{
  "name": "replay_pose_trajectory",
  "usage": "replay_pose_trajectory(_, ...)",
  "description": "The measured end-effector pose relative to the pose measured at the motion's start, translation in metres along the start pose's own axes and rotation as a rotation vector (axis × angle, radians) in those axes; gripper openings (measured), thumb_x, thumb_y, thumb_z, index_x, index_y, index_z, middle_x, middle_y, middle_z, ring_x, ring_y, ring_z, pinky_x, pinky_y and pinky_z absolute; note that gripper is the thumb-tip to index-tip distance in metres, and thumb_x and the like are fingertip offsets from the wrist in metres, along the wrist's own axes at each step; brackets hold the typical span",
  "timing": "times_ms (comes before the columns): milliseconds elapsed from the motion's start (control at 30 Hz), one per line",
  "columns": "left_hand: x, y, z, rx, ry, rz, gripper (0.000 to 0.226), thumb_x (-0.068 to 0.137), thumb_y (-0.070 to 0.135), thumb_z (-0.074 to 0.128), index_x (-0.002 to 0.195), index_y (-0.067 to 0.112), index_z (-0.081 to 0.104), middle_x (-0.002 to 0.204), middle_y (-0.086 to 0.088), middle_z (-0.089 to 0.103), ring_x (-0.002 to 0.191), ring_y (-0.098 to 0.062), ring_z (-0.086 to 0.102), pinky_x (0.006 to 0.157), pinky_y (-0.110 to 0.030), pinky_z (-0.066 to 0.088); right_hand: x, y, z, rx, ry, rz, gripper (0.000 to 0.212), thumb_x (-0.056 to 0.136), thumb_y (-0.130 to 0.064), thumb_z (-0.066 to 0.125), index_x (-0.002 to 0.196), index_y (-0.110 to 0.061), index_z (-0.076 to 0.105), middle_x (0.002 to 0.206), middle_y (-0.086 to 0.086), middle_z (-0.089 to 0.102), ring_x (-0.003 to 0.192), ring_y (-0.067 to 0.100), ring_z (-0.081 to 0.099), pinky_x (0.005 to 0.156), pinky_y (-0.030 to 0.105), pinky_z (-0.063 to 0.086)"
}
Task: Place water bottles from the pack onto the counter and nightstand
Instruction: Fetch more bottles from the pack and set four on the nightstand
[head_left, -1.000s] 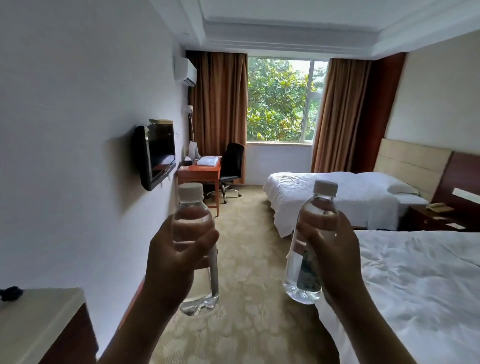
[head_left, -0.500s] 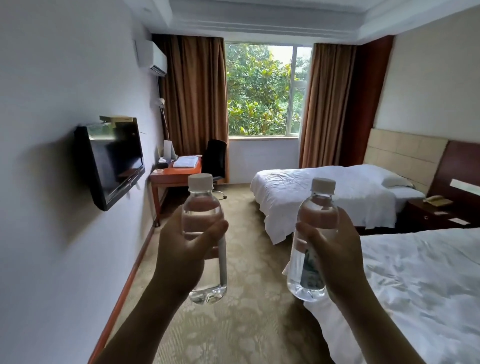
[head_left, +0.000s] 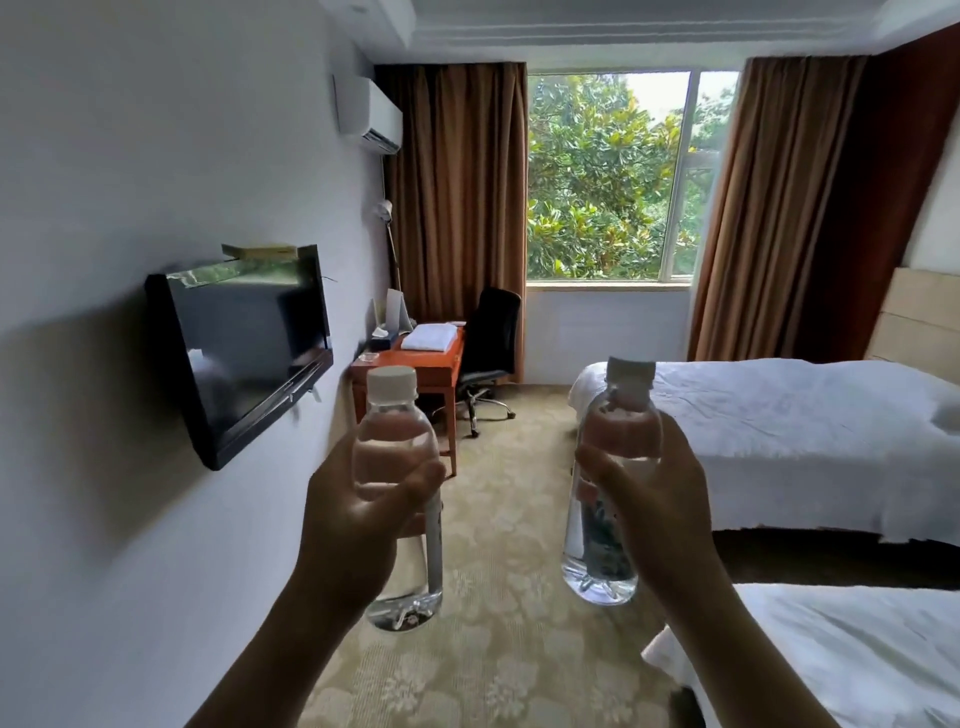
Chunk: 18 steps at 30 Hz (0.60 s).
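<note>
I carry two clear water bottles with white caps, both upright in front of me. My left hand (head_left: 358, 514) grips the left bottle (head_left: 396, 452) around its middle. Around the right bottle (head_left: 621, 431) curl the fingers of my right hand (head_left: 660, 499); a dark label shows on its lower half. The pack, the counter and the nightstand are out of view.
A wall-mounted TV (head_left: 244, 348) juts out on the left. Ahead stands an orange desk (head_left: 415, 369) with folded white cloth and a black office chair (head_left: 491, 348). Two white beds, far (head_left: 810, 431) and near (head_left: 852, 660), line the right. Patterned carpet (head_left: 509, 519) runs between them.
The view has moved forward down the room: the TV, desk and far bed are nearer, and the nightstand has left the frame on the right. Both hands still hold their bottles.
</note>
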<state>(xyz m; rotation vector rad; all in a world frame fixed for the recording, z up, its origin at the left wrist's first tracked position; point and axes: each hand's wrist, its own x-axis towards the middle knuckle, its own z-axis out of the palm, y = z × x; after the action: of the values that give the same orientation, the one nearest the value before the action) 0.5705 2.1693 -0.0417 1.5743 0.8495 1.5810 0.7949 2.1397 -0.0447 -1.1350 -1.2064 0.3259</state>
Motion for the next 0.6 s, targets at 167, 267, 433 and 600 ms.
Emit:
replay_pose_trajectory(167,0.098,-0.075,0.015,0.008,-0.003,0.011,0.043,0.064,0.047,0.072,0.102,0.027,0.069,0.088,0.000,0.074,0.078,-0.021,0.075,0.058,-0.030,0.060,0.091,0.071,0.046,-0.006,-0.005,-0.021,0.032,0.070,-0.037,0.071,0.098,-0.038,0.055,0.099,-0.016,0.064,0.088,-0.012,0.064,0.063,0.002,0.047)
replay_pose_trajectory(267,0.164,-0.125,0.028,0.012,-0.034,0.043,0.054,0.063,0.048,0.071,0.105,0.013,0.068,0.094,0.007,0.072,0.081,-0.016,0.073,0.058,-0.030,0.061,0.145,0.118,0.072,-0.010,0.026,-0.009,0.037,0.070,-0.039,0.071,0.104,-0.034,0.057,0.102,-0.014,0.065,0.090,-0.013,0.063,0.066,0.001,0.046)
replay_pose_trajectory(433,0.285,-0.186,0.068,-0.011,-0.125,0.048,0.060,0.064,0.050,0.069,0.103,0.004,0.067,0.097,0.005,0.069,0.084,-0.014,0.071,0.060,-0.028,0.062,0.246,0.174,0.103,-0.082,0.081,0.021,0.031,0.070,-0.042,0.071,0.097,-0.039,0.056,0.093,-0.027,0.066,0.090,-0.019,0.060,0.066,-0.003,0.043)
replay_pose_trajectory(600,0.374,-0.235,0.118,-0.065,-0.183,0.020,0.052,0.064,0.049,0.075,0.106,0.020,0.066,0.091,-0.004,0.073,0.080,-0.020,0.075,0.058,-0.031,0.062,0.331,0.223,0.118,-0.132,0.103,-0.001,0.026,0.072,-0.046,0.070,0.091,-0.038,0.053,0.092,-0.047,0.058,0.092,-0.019,0.059,0.070,-0.004,0.041)
